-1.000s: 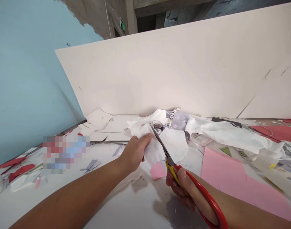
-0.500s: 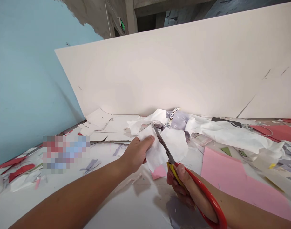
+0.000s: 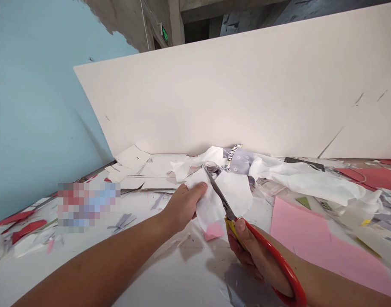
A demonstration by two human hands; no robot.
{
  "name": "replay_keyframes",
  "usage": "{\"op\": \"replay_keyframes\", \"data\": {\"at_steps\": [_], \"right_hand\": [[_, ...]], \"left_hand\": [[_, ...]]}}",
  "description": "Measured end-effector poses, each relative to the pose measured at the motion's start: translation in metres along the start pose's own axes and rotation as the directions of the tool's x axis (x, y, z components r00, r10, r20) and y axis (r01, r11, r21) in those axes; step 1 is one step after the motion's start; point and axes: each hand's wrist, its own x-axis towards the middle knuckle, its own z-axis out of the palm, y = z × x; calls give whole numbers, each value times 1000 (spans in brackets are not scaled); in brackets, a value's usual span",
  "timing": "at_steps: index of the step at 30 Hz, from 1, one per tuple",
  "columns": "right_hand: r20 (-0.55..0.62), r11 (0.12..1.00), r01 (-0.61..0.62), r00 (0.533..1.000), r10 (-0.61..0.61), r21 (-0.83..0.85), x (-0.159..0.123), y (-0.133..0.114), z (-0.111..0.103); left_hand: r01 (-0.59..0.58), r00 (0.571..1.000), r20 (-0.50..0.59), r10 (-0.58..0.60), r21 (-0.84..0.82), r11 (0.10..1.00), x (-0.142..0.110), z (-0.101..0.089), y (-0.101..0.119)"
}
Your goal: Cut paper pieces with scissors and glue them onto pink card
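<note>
My left hand [image 3: 182, 207] pinches a piece of white cloth [image 3: 206, 202] between thumb and fingers. My right hand [image 3: 249, 256] grips scissors [image 3: 221, 199] with red and yellow handles, a red loop showing near my wrist. Their steel blades lie in the white cloth, between two loose flaps, and the far flap [image 3: 234, 192] hangs to the right of them. The cloth partly covers a small pink paper piece [image 3: 214, 231]. Both hands hover just above the white tabletop [image 3: 157, 273].
A tall white board [image 3: 214, 94] stands behind the table beside a pale blue wall [image 3: 38, 106]. Crumpled white cloth [image 3: 304, 181], grey patterned fabric [image 3: 242, 161], a large pink sheet [image 3: 310, 243], red paper scraps [image 3: 25, 228] and a pixelated patch [image 3: 88, 207] lie around.
Both hands have shifted slightly right and the cloth has moved with them, now covering more of the small pink piece. The scissors stay in the cloth.
</note>
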Motion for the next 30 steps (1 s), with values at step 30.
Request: {"op": "replay_keyframes", "data": {"at_steps": [30], "right_hand": [[-97, 981, -27, 994, 47, 190, 14, 5, -5]], "left_hand": [[-39, 996, -79, 44, 63, 997, 16, -13, -5]]}}
